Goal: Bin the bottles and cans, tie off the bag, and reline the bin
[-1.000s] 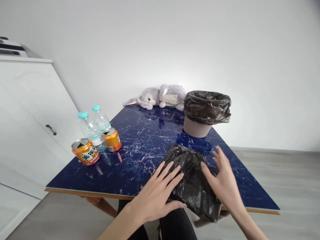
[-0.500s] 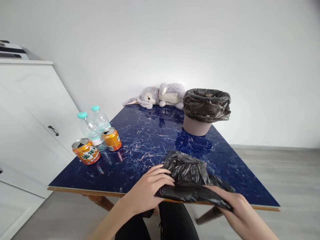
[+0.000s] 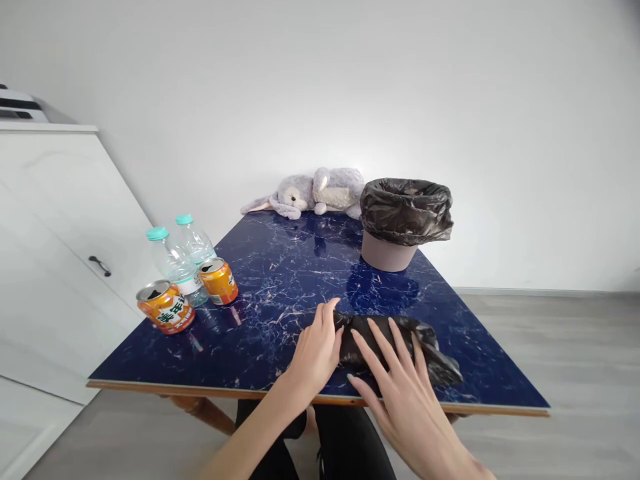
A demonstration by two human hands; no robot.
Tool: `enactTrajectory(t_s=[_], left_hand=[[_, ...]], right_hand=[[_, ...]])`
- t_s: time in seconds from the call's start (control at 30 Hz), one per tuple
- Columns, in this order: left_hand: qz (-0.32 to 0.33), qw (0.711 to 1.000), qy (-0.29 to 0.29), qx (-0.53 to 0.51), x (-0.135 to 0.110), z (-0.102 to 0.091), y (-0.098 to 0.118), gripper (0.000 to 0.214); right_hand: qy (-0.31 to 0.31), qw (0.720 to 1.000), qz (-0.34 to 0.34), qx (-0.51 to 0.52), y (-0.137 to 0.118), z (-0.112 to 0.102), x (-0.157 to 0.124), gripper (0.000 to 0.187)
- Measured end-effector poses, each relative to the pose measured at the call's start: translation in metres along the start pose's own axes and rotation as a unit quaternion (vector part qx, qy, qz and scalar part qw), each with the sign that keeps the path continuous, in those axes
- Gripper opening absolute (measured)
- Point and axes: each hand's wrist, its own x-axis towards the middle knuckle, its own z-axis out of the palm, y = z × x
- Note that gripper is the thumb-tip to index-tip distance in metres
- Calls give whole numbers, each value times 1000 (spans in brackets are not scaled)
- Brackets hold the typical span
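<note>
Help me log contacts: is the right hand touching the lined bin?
Apart: the head view shows blue tabletop between the right hand and the lined bin.

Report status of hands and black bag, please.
Left hand at black bag, left end. Right hand spread on it. Bag folded, near table edge. Cans stand apart, left.

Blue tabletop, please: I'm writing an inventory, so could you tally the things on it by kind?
Clear bottles: 2
Orange cans: 2
Plush rabbit: 1
Lined bin: 1
Loose black bag: 1
Total: 7
</note>
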Motion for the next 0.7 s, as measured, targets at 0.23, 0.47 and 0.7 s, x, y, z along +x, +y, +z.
enactTrajectory(t_s=[0.23,0.47,0.7], left_hand=[[67,994,77,46,-3,2,-36,40],[-16,993,45,-111,-6,-31,-67,44],[-39,984,50,-167,-13,-41,-68,38]], right_hand=[[-83,996,29,-15,22,35,-1,58],[-86,995,50,5,42,32,7,53],[-105,992,68,1,123,37,16,53]])
